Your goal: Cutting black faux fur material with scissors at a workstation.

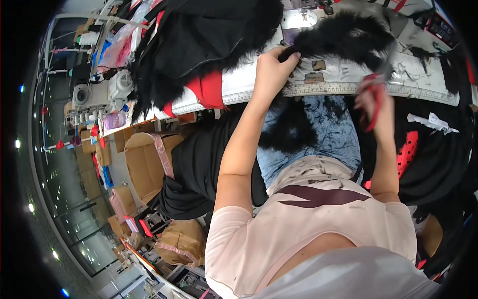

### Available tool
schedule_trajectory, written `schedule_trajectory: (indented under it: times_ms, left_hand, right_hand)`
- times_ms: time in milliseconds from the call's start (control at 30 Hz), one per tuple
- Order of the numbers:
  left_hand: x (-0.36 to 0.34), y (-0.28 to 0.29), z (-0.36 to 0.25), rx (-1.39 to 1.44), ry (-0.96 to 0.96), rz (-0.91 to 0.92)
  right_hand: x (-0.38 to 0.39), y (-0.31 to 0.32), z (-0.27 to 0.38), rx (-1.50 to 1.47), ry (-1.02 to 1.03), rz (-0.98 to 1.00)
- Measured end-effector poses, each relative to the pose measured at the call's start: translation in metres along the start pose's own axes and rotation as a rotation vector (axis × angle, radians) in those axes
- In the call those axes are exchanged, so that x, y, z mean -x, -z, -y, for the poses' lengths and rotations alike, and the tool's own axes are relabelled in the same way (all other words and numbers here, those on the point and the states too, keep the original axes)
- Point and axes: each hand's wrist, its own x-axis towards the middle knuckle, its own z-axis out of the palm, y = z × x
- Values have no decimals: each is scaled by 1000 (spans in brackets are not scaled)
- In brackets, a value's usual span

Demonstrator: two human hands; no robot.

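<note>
Black fur: a long, shaggy, matte piece (343, 36), fluffy and uneven at its edges, lying across the white tabletop (239, 78) above the ruler strip (343, 88); its left end narrows to a dark tip.
Left hand (273, 67): thumb and fingers pinched together on that tip.
Right hand (371, 97): wrapped around the red handles of the scissors (377, 104), blurred; whether the blades are spread I cannot tell.
Lap: more loose black fur (291, 130) on blue patterned cloth (324, 124).
Cardboard box (144, 157): left of the person, pink patterned tape on its side, black cloth (204, 154) beside it; contents unclear.
Brown carton (180, 242): lower, crumpled, taped; contents hidden.
</note>
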Motion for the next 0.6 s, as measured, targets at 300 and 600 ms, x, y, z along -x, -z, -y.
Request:
schedule_trajectory:
  times_ms: [300, 600]
  left_hand:
    - [7, -10, -10, 41, 20, 19]
    - [11, -9, -11, -4, 11, -23]
  right_hand:
    - [2, -41, -21, 69, -337, 390]
    - [5, -46, -21, 148, -327, 380]
